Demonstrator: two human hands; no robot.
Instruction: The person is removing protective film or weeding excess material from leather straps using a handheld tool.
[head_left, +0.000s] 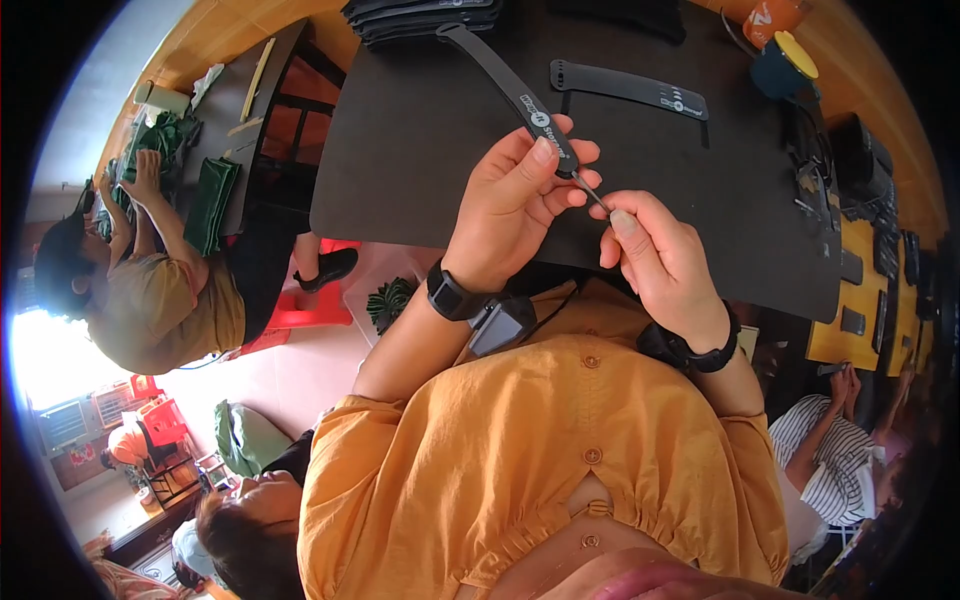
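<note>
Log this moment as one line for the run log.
left hand: pinches black strap | right hand: pulls thin thread at strap end | above black mat

a black mat (420, 150) covers a wooden table (220, 30) with orange-toned edges. to the left, a grey worktop (235, 110) carries folded green cloth (210, 205). a red plastic stool (305, 310) stands on the pale floor (290, 375). strong daylight floods in at a window (45, 355) on the far left.
</note>
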